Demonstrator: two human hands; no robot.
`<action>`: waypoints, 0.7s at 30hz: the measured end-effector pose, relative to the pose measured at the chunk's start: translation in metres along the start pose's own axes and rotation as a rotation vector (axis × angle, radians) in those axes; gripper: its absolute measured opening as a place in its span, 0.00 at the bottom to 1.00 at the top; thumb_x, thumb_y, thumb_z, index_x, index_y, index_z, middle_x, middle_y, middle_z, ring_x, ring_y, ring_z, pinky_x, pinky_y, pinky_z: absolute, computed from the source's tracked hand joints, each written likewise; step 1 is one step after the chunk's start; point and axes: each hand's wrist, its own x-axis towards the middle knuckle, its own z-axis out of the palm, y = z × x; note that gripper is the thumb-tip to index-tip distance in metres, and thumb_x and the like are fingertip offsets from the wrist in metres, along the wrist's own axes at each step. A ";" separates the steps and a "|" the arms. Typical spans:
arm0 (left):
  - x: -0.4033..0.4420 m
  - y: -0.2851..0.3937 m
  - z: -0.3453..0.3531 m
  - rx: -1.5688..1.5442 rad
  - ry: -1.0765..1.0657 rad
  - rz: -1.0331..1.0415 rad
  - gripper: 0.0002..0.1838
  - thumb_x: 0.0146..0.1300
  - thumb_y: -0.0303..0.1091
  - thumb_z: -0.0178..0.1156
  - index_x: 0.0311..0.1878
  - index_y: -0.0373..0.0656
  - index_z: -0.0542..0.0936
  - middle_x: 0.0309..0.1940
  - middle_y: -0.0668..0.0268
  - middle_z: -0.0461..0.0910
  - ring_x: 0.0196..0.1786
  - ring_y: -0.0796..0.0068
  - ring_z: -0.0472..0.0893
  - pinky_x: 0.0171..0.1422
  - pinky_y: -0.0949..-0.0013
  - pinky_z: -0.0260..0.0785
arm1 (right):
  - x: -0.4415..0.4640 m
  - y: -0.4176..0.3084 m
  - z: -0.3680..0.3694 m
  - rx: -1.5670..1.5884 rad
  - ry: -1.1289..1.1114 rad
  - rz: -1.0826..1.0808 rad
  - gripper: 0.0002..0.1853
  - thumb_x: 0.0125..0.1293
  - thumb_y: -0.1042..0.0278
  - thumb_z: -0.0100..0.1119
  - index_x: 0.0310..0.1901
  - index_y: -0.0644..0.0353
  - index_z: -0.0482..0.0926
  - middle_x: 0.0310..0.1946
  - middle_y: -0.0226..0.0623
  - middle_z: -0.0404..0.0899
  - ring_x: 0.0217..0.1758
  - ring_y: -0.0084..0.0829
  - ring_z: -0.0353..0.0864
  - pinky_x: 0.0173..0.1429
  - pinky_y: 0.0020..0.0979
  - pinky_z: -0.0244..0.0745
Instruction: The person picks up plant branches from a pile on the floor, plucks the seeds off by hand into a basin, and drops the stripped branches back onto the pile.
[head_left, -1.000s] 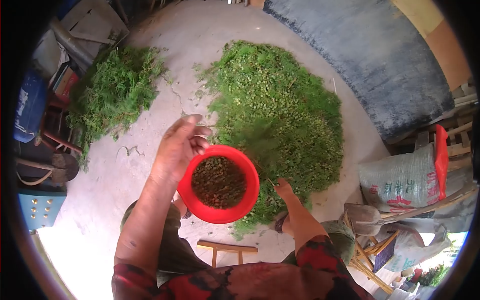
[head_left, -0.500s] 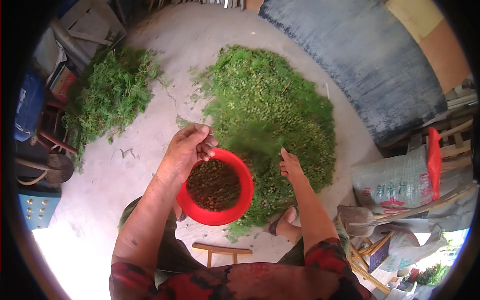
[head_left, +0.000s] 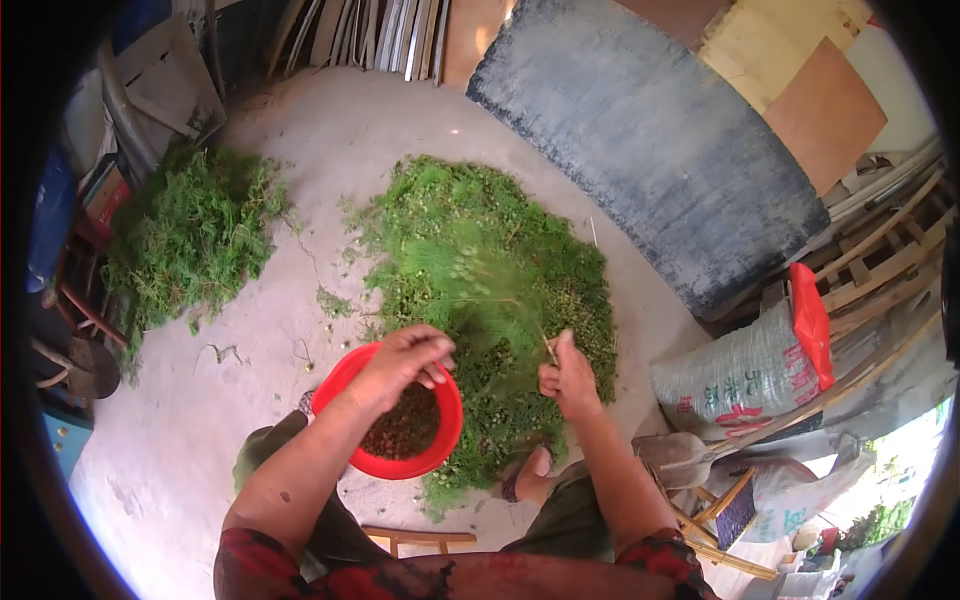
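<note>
My left hand (head_left: 405,368) hovers over the rim of a red plastic basin (head_left: 452,425), its thumb and fingers curled together; whatever they may pinch is hidden. Inside the basin lies a layer of small brownish-green and reddish seed pods (head_left: 400,432). My right hand (head_left: 570,380) is closed around the thin stem of a feathery green sprig (head_left: 490,285), which is smeared by motion. The sprig extends up and left over a large heap of cut green plants (head_left: 450,195) dotted with small round pods.
A second green pile (head_left: 195,230) lies on the concrete floor to the left. On the right are a dark weathered board (head_left: 650,150), a stuffed woven sack (head_left: 735,370) and a shovel (head_left: 672,458). Part of a wooden stool (head_left: 420,538) shows below me.
My view has shifted, so the heap and basin appear lower and further left. The sprig at my right hand shows more clearly, stretched up over the heap. My left hand stays by the basin.
</note>
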 end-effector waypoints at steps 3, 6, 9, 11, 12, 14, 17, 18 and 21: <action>0.005 -0.011 0.022 0.013 -0.075 -0.013 0.14 0.63 0.40 0.62 0.44 0.41 0.77 0.30 0.67 0.81 0.28 0.82 0.79 0.28 0.80 0.71 | -0.016 0.004 0.030 0.003 -0.097 -0.074 0.12 0.72 0.56 0.46 0.35 0.53 0.65 0.16 0.20 0.52 0.16 0.15 0.50 0.21 0.22 0.48; 0.009 -0.006 0.038 -0.105 0.033 -0.003 0.15 0.62 0.40 0.63 0.44 0.39 0.76 0.29 0.68 0.79 0.28 0.82 0.79 0.28 0.80 0.71 | -0.015 0.020 0.036 -0.084 -0.135 -0.164 0.10 0.72 0.59 0.46 0.35 0.55 0.67 0.17 0.18 0.52 0.17 0.14 0.50 0.21 0.22 0.47; 0.013 0.004 0.038 -0.320 0.044 -0.009 0.14 0.62 0.39 0.63 0.43 0.39 0.76 0.28 0.69 0.78 0.26 0.80 0.79 0.27 0.79 0.71 | -0.013 0.047 0.041 -0.236 -0.181 -0.254 0.11 0.71 0.59 0.48 0.35 0.57 0.71 0.16 0.20 0.56 0.18 0.14 0.53 0.23 0.21 0.51; 0.022 -0.007 0.029 -0.356 0.070 0.008 0.10 0.61 0.38 0.64 0.39 0.42 0.77 0.26 0.69 0.78 0.22 0.80 0.78 0.23 0.78 0.69 | -0.009 0.056 0.043 -0.390 -0.231 -0.307 0.12 0.71 0.58 0.47 0.38 0.59 0.72 0.19 0.23 0.61 0.23 0.15 0.58 0.28 0.22 0.56; 0.023 -0.008 0.028 -0.311 0.101 0.017 0.09 0.61 0.37 0.64 0.38 0.42 0.77 0.25 0.70 0.78 0.22 0.81 0.77 0.23 0.79 0.69 | -0.006 0.057 0.041 -0.482 -0.261 -0.324 0.13 0.71 0.58 0.47 0.41 0.59 0.72 0.23 0.25 0.65 0.27 0.17 0.62 0.33 0.23 0.60; 0.027 -0.013 0.030 -0.227 0.151 0.029 0.07 0.61 0.36 0.64 0.36 0.43 0.77 0.23 0.71 0.77 0.20 0.82 0.77 0.22 0.80 0.68 | -0.003 0.057 0.035 -0.673 -0.308 -0.354 0.16 0.71 0.56 0.47 0.46 0.61 0.74 0.30 0.30 0.72 0.36 0.22 0.71 0.43 0.26 0.68; 0.026 -0.018 0.036 -0.015 0.126 0.025 0.07 0.62 0.35 0.63 0.36 0.42 0.79 0.24 0.71 0.78 0.21 0.83 0.76 0.23 0.80 0.69 | 0.003 0.046 0.033 -0.460 -0.223 -0.273 0.19 0.70 0.54 0.49 0.49 0.63 0.72 0.36 0.31 0.74 0.41 0.23 0.71 0.50 0.27 0.67; 0.027 -0.024 0.040 0.015 0.088 0.021 0.09 0.61 0.35 0.63 0.38 0.39 0.78 0.26 0.69 0.78 0.22 0.82 0.76 0.24 0.79 0.69 | 0.006 0.046 0.034 -0.393 -0.179 -0.268 0.18 0.70 0.55 0.50 0.48 0.63 0.73 0.36 0.30 0.75 0.38 0.22 0.71 0.48 0.25 0.68; 0.021 -0.041 0.049 0.142 -0.007 0.005 0.14 0.60 0.35 0.63 0.44 0.34 0.78 0.30 0.65 0.80 0.25 0.79 0.77 0.27 0.77 0.71 | 0.006 0.046 0.045 -0.093 -0.115 -0.021 0.16 0.68 0.57 0.54 0.49 0.61 0.74 0.38 0.30 0.78 0.40 0.21 0.74 0.48 0.25 0.68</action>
